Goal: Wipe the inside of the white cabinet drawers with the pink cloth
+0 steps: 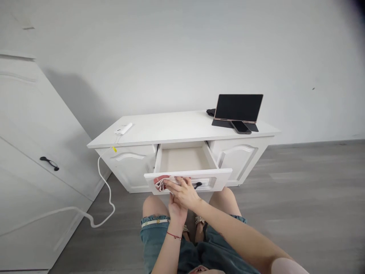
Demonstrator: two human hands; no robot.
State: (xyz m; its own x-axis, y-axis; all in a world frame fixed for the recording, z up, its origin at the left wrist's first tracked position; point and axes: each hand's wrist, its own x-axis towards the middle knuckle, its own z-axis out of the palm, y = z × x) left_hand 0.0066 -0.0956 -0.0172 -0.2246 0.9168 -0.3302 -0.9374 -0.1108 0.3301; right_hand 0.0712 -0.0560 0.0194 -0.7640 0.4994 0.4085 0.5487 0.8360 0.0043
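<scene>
A pulled-out white drawer [185, 160] with a pale bottom sits in the middle of the desk in front of me. A red and white cloth [162, 183] lies bunched against the left part of the drawer's front panel. My right hand [184, 192] reaches across from the right, its fingers pressing and gripping the cloth against the panel. Just below it, my left hand [177, 209] is raised close to the panel's lower edge; its fingers are partly hidden behind my right hand. A dark handle [197, 185] shows beside my right hand.
On the white desk top [168, 125] stand a tablet [238, 107] in a stand cover, a phone [241, 127] and a white power strip [123, 129]. Its white cable [110, 198] hangs down at the left. A white cabinet [31, 160] stands farther left. My knees are under the drawer.
</scene>
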